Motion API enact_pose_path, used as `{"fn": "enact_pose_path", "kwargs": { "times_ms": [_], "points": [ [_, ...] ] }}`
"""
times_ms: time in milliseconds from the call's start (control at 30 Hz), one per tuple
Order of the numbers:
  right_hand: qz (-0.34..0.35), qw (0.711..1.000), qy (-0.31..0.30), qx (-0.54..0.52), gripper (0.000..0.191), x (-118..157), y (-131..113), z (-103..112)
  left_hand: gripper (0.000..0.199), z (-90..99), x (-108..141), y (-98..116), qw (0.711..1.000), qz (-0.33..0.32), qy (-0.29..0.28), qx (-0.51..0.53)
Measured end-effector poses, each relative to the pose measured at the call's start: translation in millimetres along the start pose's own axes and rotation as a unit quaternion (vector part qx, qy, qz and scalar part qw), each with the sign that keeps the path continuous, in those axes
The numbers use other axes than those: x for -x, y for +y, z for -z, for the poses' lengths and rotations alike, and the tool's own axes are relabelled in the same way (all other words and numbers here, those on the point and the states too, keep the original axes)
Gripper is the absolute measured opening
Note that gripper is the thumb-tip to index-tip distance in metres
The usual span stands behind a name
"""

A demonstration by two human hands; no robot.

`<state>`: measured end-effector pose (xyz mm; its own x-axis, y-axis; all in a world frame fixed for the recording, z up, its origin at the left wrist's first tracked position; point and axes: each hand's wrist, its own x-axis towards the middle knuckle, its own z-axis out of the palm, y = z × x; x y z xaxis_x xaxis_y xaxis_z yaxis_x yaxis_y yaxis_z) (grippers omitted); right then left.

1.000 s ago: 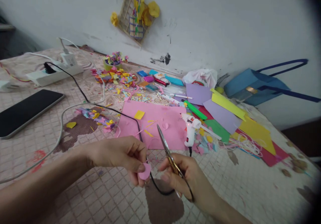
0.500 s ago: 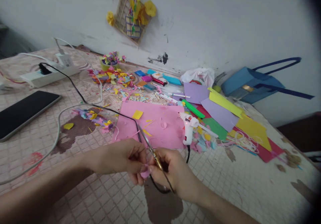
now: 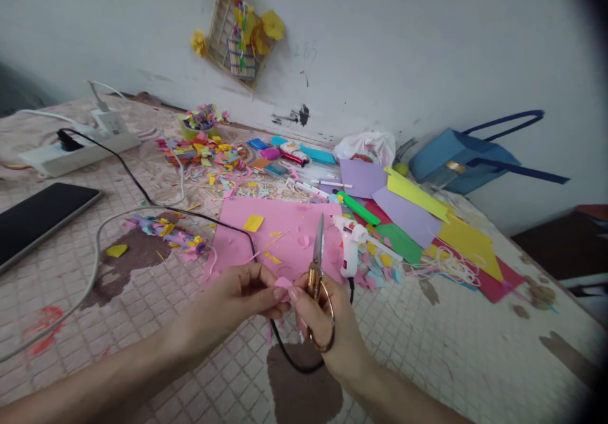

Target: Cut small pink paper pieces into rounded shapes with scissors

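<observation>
My left hand (image 3: 251,294) pinches a small piece of pink paper (image 3: 284,283) between thumb and fingers. My right hand (image 3: 327,322) is closed round gold-handled scissors (image 3: 315,278), their blades pointing up and away from me. The right thumb and fingertip also touch the right side of the pink piece. Beyond the hands lies a pink sheet (image 3: 237,215) with paper scraps on it. A white hot glue gun (image 3: 350,246) rests at the sheet's right edge, its small light glowing red. A black cord (image 3: 285,351) passes beneath my hands.
At left are a black phone (image 3: 45,218) and a white power strip (image 3: 52,164) with cables. Colourful paper scraps (image 3: 204,151) are heaped at the back. Coloured sheets (image 3: 408,215), white string (image 3: 451,265) and a blue bag (image 3: 460,158) are at right.
The scissors have swung from leaning left to nearly upright in my right hand. Both hands have turned slightly, lifting the pink piece. The whole view has shifted a little.
</observation>
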<state>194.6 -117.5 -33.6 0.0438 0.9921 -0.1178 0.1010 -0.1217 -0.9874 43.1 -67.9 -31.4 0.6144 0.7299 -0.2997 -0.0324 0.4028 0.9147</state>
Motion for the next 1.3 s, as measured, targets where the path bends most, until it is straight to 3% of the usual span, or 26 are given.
{"fn": "enact_pose_path", "kwargs": {
  "times_ms": [200, 400, 633, 933, 1300],
  "points": [
    [-0.015, 0.999, -0.03, -0.027, 0.036, -0.2, -2.4, 2.9, 0.024, 3.9, -0.5, 2.0, 0.999, -0.025, 0.02, -0.03],
    [-0.042, 0.992, -0.12, -0.015, 0.049, 8.8, -3.1, 30.1, 0.022, 12.0, -2.8, 14.7, 1.0, -0.026, 0.002, -0.009],
    [-0.098, 0.968, -0.225, 0.054, 0.054, 24.4, 17.2, 55.4, 0.022, 15.3, -4.5, 16.2, 0.999, -0.039, -0.016, 0.015],
    [-0.084, 0.972, -0.208, 0.064, 0.055, 24.1, 11.1, 44.5, 0.017, 14.2, -5.0, 8.7, 0.998, -0.056, -0.02, 0.024],
    [-0.091, 0.971, -0.205, 0.076, 0.055, 21.3, 5.6, 45.8, 0.017, 12.8, -4.3, 11.7, 0.996, -0.044, -0.06, 0.042]
  ]
}}
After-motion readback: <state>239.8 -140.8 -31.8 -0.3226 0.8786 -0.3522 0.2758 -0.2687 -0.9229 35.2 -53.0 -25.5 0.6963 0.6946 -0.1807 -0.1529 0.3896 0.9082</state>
